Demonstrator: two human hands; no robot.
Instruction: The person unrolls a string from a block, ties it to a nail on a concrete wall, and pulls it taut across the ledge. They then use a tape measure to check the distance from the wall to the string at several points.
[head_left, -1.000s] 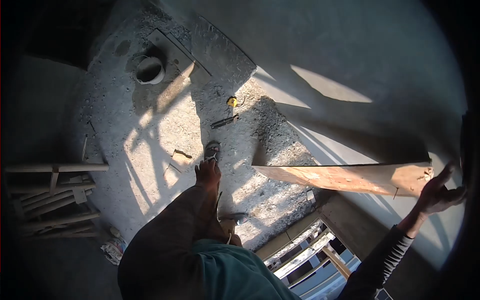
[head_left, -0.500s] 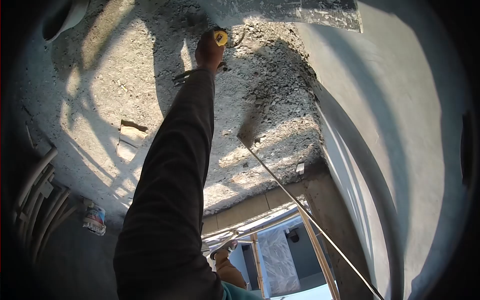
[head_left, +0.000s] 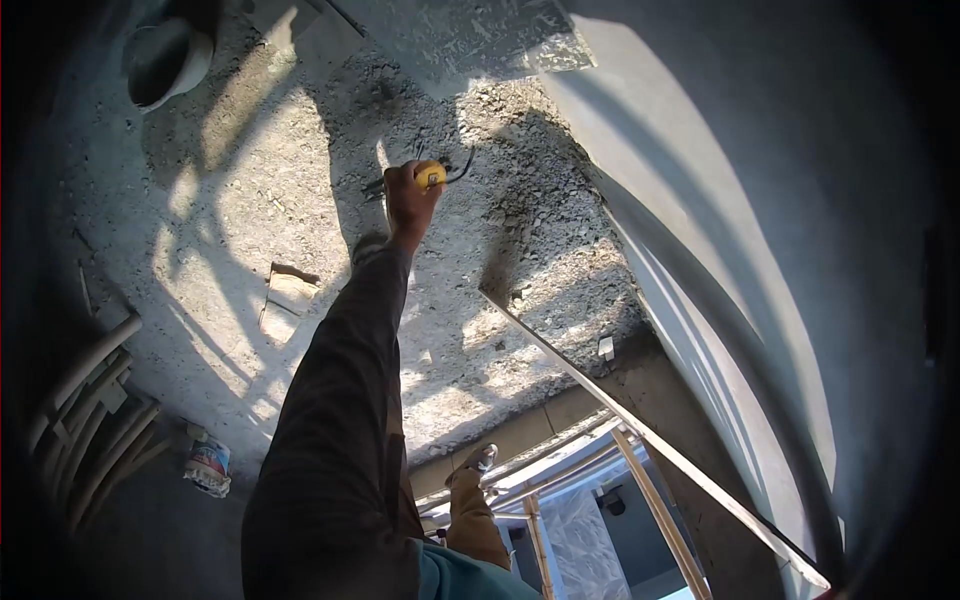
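Observation:
My left hand (head_left: 412, 205) reaches out in a dark sleeve, its fingers closed around a yellow tape measure (head_left: 430, 175). Below the hand lies rough, rubble-strewn concrete (head_left: 420, 270). A thin dark curved rod or wire (head_left: 468, 165) shows just right of the tape measure, and short dark pieces (head_left: 375, 188) show on the left of the fingers. From the rubble a long narrow strip (head_left: 640, 428) slants down to the lower right corner. My right hand is out of view.
A smooth grey wall (head_left: 680, 140) curves along the right. At the top lies a plaster-spattered board (head_left: 480, 40), with a bucket (head_left: 168, 65) to its left. Curved pipes (head_left: 95, 420) and a printed container (head_left: 208, 465) are lower left. A trousered leg (head_left: 470, 515) shows below.
My left hand with the tape measure has come lower in the view, closer to me. The view has shifted, showing more of the bucket and leg.

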